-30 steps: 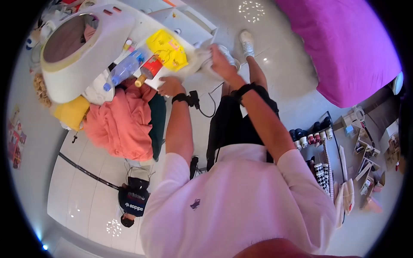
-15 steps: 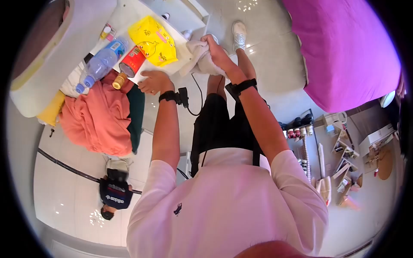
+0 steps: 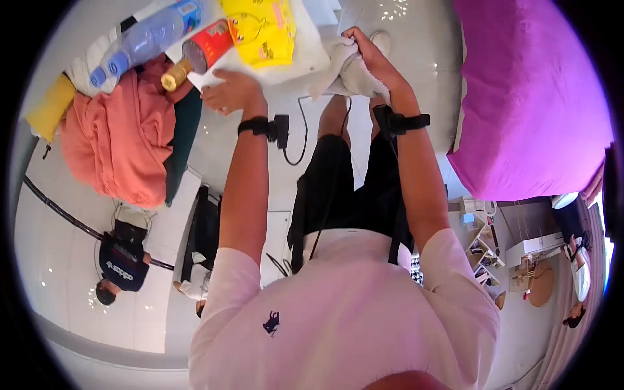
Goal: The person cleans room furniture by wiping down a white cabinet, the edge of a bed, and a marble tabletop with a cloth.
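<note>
My view's far edge cut off the yellow packet (image 3: 273, 39), the tabletop (image 3: 309, 49) and the purple cover (image 3: 533, 97). The cloth (image 3: 354, 77) in my right grip (image 3: 374, 55) hid part of one leg (image 3: 333, 122); whatever sat on the right-hand shelf (image 3: 484, 255) was too small to name.

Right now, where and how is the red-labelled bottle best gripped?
The red-labelled bottle is probably best taken around its labelled body, from the side facing the left hand: it looks round, that side is open, and blue-capped bottles are close on the opposite side.
</note>
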`<action>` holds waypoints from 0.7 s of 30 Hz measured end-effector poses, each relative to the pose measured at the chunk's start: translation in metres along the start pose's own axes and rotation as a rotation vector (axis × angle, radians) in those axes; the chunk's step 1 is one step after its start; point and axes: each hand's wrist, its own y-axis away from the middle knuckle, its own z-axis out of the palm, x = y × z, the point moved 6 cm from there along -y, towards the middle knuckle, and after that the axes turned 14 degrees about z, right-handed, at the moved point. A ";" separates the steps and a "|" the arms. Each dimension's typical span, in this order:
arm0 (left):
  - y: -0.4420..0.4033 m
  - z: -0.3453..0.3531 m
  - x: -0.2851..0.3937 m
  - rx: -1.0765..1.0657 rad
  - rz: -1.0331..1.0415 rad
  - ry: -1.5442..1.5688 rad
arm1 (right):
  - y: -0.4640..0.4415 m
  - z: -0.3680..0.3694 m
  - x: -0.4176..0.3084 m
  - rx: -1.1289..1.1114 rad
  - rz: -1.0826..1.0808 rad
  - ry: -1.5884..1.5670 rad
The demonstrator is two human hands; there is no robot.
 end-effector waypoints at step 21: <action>-0.006 0.041 -0.009 0.396 0.130 -0.078 | 0.016 0.048 -0.001 0.756 -0.406 0.415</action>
